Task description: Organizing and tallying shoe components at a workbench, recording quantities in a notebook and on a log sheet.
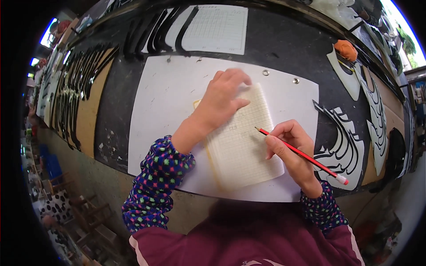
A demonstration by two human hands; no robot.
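Observation:
An open notebook with grid-ruled pages lies tilted on a large white sheet. Some small handwriting shows on its upper half. Over the notebook's top left part is my left hand, its thumb apart from the fingers and nothing visible in it; the fingertips are blurred. My right hand grips a red and black pencil with a white and pink eraser end. The pencil's dark point hovers over or touches the middle of the page; I cannot tell which.
Beyond the white sheet lie a printed form and black curved strips. More dark strips rest on brown board at left. At right are white cut-out templates with curved slots and an orange bundle.

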